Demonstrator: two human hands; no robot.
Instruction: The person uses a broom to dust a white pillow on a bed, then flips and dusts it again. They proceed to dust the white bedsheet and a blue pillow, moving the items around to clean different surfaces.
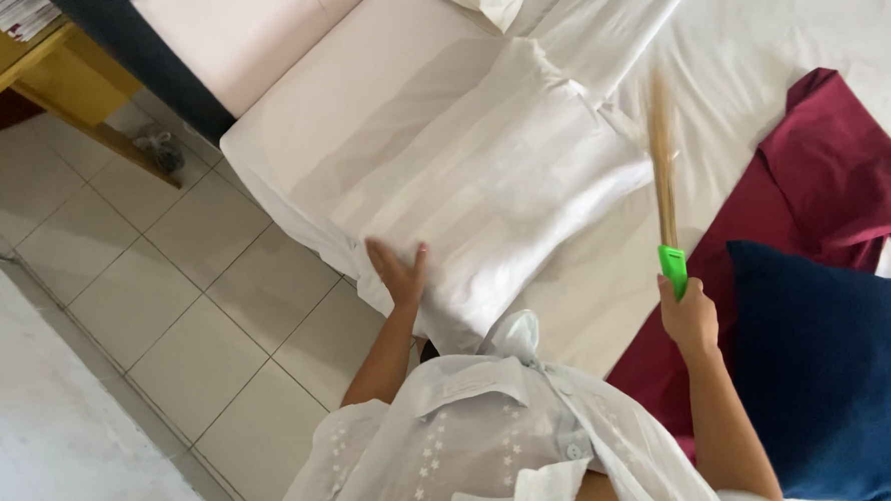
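Observation:
My left hand (398, 273) lies flat, fingers spread, on the near corner of a white pillow (492, 178) that rests on the white-sheeted bed (358, 74). My right hand (689, 315) grips the green handle of a straw hand broom (665, 161), whose bristles point up over the sheet beside the pillow and look blurred. A dark red cloth (833, 173) lies spread on the bed to the right of the broom.
A dark blue cushion (841, 363) sits at the lower right, next to my right arm. A second white pillow (606, 23) lies farther up the bed. The tiled floor (167, 293) is on the left, with a yellow wooden table (47, 72) at the top left.

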